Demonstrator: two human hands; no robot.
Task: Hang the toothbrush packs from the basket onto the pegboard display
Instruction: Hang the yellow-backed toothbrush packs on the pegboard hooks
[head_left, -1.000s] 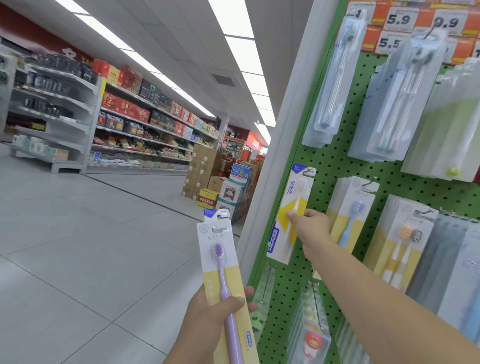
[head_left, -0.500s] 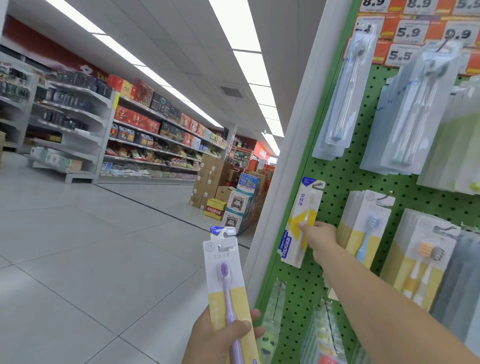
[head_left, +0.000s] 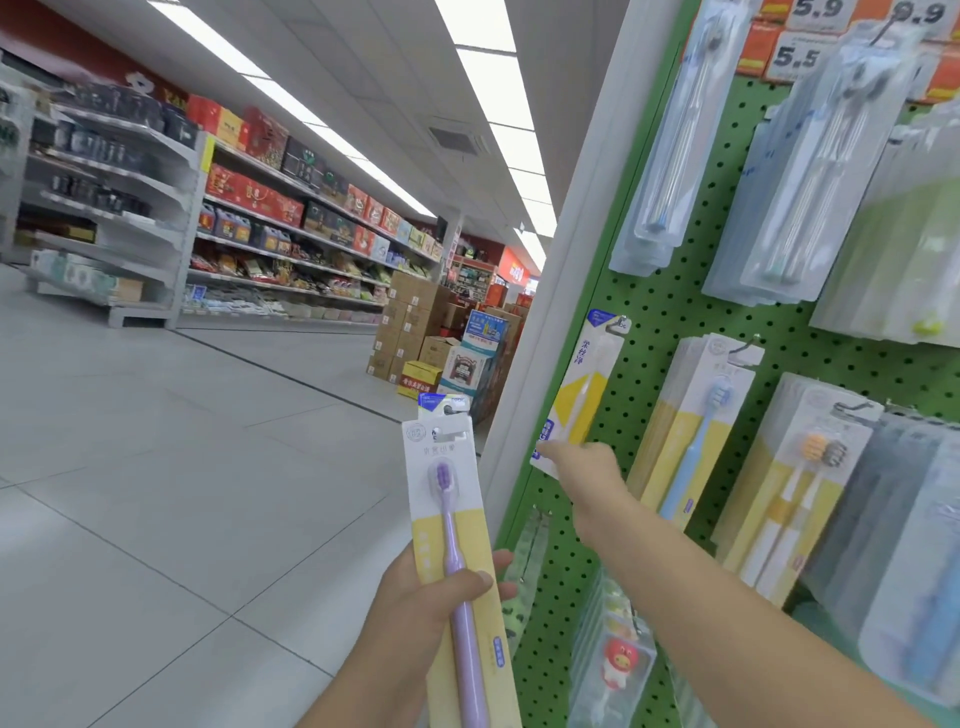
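Observation:
My left hand (head_left: 415, 603) grips upright toothbrush packs, the front one (head_left: 449, 499) white and yellow with a purple brush; a blue-topped pack shows behind it. My right hand (head_left: 582, 473) reaches to the green pegboard (head_left: 649, 306) and touches the lower end of a white-and-yellow pack (head_left: 584, 395) that hangs on a peg at the board's left edge. Whether the fingers pinch that pack or only rest on it is unclear. The basket is out of view.
The board carries a blue-brush pack (head_left: 696, 426), an orange-and-grey brush pack (head_left: 800, 488), clear blister packs (head_left: 670, 140) above and small packs (head_left: 613, 660) below. A white post (head_left: 571, 234) borders it. Stacked cartons (head_left: 415, 332) and shelves (head_left: 156, 218) stand across the tiled aisle.
My right hand slid down the hanging pack, from its middle to its lower end. My left hand with its packs stayed about where it was.

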